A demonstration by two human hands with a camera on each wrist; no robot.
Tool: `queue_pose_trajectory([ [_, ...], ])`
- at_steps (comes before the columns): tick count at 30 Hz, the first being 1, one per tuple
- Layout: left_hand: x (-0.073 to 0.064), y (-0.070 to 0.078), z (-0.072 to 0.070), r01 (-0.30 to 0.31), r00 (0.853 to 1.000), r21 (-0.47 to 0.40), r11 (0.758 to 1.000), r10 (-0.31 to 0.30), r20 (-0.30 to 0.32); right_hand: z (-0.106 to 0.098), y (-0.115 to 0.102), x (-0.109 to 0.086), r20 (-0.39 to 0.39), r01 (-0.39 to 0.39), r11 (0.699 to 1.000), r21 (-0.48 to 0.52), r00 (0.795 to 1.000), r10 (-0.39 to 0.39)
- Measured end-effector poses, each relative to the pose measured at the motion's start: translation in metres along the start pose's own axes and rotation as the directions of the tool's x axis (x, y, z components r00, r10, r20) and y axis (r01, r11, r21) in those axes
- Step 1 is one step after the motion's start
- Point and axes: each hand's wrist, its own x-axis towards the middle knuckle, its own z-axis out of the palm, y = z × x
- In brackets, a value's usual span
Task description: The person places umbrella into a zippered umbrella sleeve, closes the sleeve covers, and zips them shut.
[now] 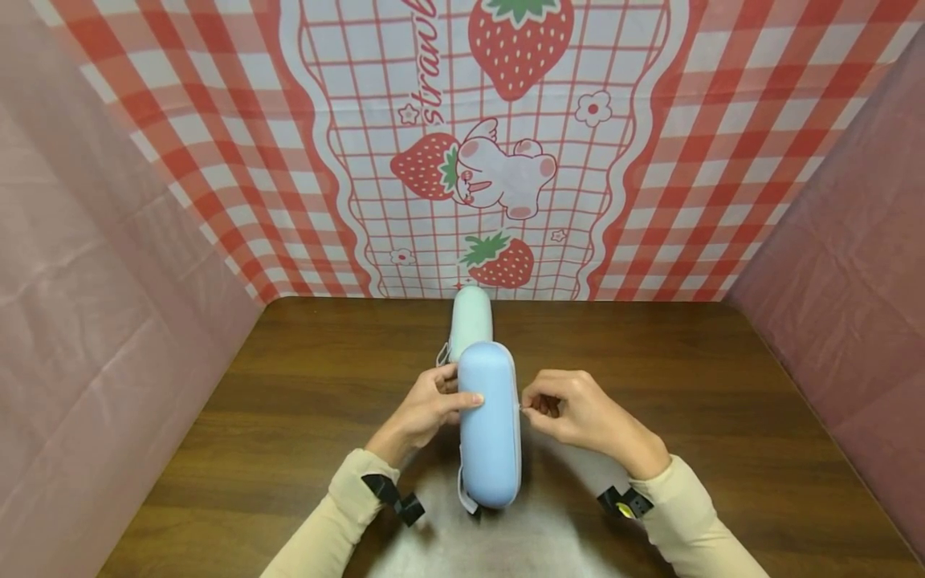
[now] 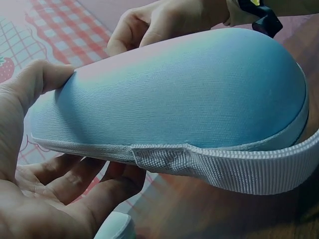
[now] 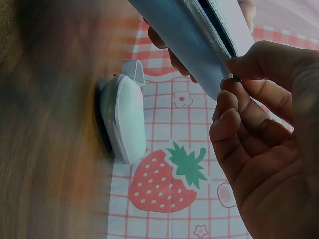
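A long blue zippered case [image 1: 489, 429] with rounded ends is held above the table. My left hand [image 1: 426, 409] grips it, thumb on the near face and fingers behind. In the left wrist view the case's shell [image 2: 184, 94] shades from blue to pink, and a pale webbing strap [image 2: 249, 172] hangs along its seam. My right hand [image 1: 581, 409] pinches the zipper pull [image 3: 235, 78] at the case's right side. Above those fingertips a dark gap [image 3: 214, 20] shows the zipper partly undone. The case's inside is hidden.
A mint-green case [image 1: 471, 321] with a small strap loop lies on the wooden table [image 1: 311, 425], against the back. Behind it hangs a strawberry-print checked cloth [image 1: 499, 168]. Pink cloth walls [image 1: 845, 241] stand at both sides.
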Motion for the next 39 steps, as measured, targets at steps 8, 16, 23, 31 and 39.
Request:
queue_pose_trajectory([
  [8, 0.0006, -0.0011, -0.0015, -0.003, 1.0, -0.028, 1.0, 0.004, 0.014, -0.0001, -0.002, -0.002, 0.018, -0.03, 1.0, 0.002, 0.999, 0.03],
  [16, 0.0014, -0.0028, -0.0027, 0.003, 1.0, -0.037, 0.999, -0.003, 0.022, 0.0, -0.0035, -0.0036, 0.041, -0.059, 0.998, 0.013, 0.997, 0.058],
  [23, 0.0012, -0.0015, -0.0027, 0.001, 1.0, -0.031, 1.0, 0.0, 0.022, -0.0002, -0.0039, -0.0037, 0.056, -0.068, 0.997, 0.026, 0.996, 0.066],
  [31, 0.0009, -0.0035, -0.003, 0.003, 1.0, -0.015, 1.0, -0.003, 0.027, -0.0001, -0.0043, -0.0051, 0.078, -0.075, 0.997, 0.036, 0.994, 0.072],
  [39, 0.0005, -0.0004, -0.0023, 0.003, 1.0, -0.032, 0.999, -0.003, 0.011, 0.0005, -0.005, -0.0058, 0.099, -0.085, 0.996, 0.034, 0.992, 0.081],
])
